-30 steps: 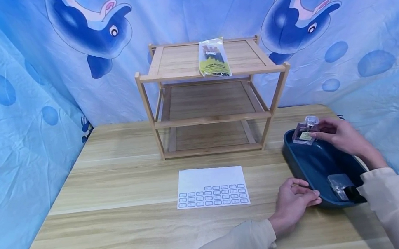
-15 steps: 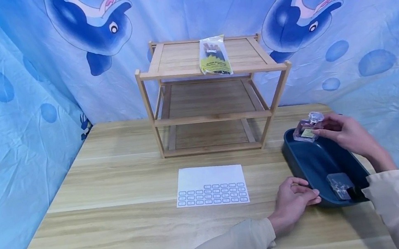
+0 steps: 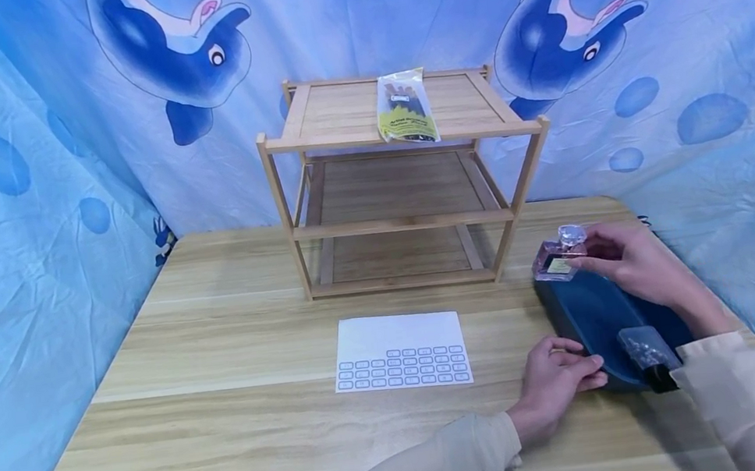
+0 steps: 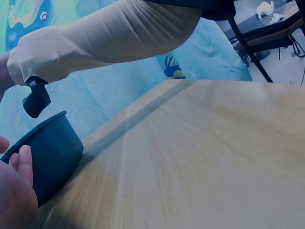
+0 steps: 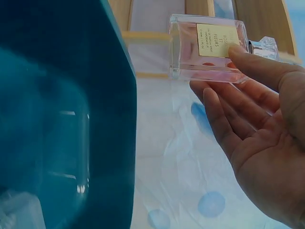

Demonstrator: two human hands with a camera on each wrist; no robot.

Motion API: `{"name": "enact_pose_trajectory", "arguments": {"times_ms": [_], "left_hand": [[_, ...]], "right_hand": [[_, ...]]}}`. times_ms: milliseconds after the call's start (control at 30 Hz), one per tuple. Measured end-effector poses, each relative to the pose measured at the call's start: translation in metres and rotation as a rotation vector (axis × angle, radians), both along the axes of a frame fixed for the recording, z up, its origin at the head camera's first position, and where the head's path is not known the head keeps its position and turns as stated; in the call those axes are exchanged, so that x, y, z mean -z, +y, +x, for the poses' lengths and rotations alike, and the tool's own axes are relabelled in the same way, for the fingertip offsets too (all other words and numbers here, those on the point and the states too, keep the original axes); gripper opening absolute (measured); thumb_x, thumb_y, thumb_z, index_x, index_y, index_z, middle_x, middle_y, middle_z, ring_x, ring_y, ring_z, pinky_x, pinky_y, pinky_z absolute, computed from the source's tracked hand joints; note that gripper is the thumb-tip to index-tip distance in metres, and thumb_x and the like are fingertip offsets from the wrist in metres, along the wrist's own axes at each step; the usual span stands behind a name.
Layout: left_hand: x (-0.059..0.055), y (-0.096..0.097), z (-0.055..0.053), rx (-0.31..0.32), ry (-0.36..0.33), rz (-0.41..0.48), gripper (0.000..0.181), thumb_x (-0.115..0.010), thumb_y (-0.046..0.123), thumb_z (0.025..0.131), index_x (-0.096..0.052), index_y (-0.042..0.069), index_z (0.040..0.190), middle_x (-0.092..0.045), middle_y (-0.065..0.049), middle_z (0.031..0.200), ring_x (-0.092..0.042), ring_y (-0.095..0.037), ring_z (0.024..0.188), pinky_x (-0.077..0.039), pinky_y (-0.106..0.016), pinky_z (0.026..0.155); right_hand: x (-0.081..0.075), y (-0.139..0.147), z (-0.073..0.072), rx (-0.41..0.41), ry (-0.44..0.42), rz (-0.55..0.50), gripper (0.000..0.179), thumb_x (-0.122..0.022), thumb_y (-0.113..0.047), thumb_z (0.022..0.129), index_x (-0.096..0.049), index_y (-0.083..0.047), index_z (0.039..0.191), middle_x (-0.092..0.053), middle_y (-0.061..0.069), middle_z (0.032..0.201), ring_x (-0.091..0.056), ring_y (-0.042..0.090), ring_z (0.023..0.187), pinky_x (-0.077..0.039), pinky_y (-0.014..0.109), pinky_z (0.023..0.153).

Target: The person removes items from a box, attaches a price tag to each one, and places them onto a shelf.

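Observation:
In the head view my right hand (image 3: 625,264) pinches a perfume bottle (image 3: 552,264) between thumb and fingers, above the far left end of a dark blue basin (image 3: 568,326). Seen from the right wrist, the perfume bottle (image 5: 207,50) is clear glass with pink liquid, a pale yellow label and a faceted cap; it is apart from the basin wall (image 5: 121,95). My left hand (image 3: 554,383) holds the basin's near left corner by its rim, its fingers (image 4: 25,164) against the outer wall. Inside the basin lies a clear, box-like thing (image 3: 646,345), its kind unclear.
A three-level wooden rack (image 3: 411,223) stands at the back, with a yellow-and-black packet (image 3: 406,110) on top. Left of the basin, a white sheet (image 3: 400,352) printed with small boxes lies on the wooden table (image 3: 231,426). Blue dolphin-print curtains (image 3: 351,19) enclose the sides and back.
My right hand rose slightly to the right, then moved left with the perfume bottle, which now overlaps the basin's far left rim. The left hand has stayed in place.

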State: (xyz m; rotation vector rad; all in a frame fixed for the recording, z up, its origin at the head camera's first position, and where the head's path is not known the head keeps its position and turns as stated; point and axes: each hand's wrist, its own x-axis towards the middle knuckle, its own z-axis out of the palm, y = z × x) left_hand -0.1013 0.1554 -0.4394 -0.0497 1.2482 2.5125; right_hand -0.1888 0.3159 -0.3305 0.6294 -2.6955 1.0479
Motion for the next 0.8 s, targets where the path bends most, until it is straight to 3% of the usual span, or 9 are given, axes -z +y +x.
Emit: {"name": "enact_pose_trajectory", "arguments": {"times_ms": [233, 533, 800], "left_hand": [[-0.003, -0.010, 0.006, 0.019, 0.019, 0.016, 0.020, -0.070, -0.015, 0.088, -0.061, 0.000, 0.098, -0.071, -0.012, 0.079, -0.068, -0.014, 0.063, -0.062, -0.024, 0.065], [-0.003, -0.044, 0.012, 0.140, 0.100, -0.016, 0.015, -0.069, -0.007, 0.093, -0.062, -0.004, 0.106, -0.072, -0.023, 0.089, -0.069, -0.015, 0.069, -0.063, -0.031, 0.071], [-0.011, -0.071, 0.009, 0.149, 0.215, -0.050, 0.017, -0.069, -0.002, 0.095, -0.061, -0.006, 0.109, -0.071, -0.009, 0.085, -0.071, -0.019, 0.074, -0.064, -0.035, 0.074]], "right_hand": [[0.005, -0.018, 0.005, -0.040, -0.067, -0.023, 0.023, -0.070, -0.001, 0.098, -0.064, 0.005, 0.118, -0.072, 0.016, 0.105, -0.069, 0.009, 0.090, -0.056, 0.015, 0.075], [0.014, -0.033, 0.007, -0.021, -0.114, 0.045, 0.018, -0.071, -0.013, 0.100, -0.067, -0.003, 0.114, -0.071, 0.007, 0.101, -0.070, 0.023, 0.090, -0.058, 0.021, 0.076], [0.021, -0.047, 0.012, -0.025, -0.135, 0.037, 0.020, -0.071, -0.010, 0.099, -0.066, -0.001, 0.116, -0.071, 0.008, 0.104, -0.069, 0.022, 0.091, -0.058, 0.021, 0.077]]}}
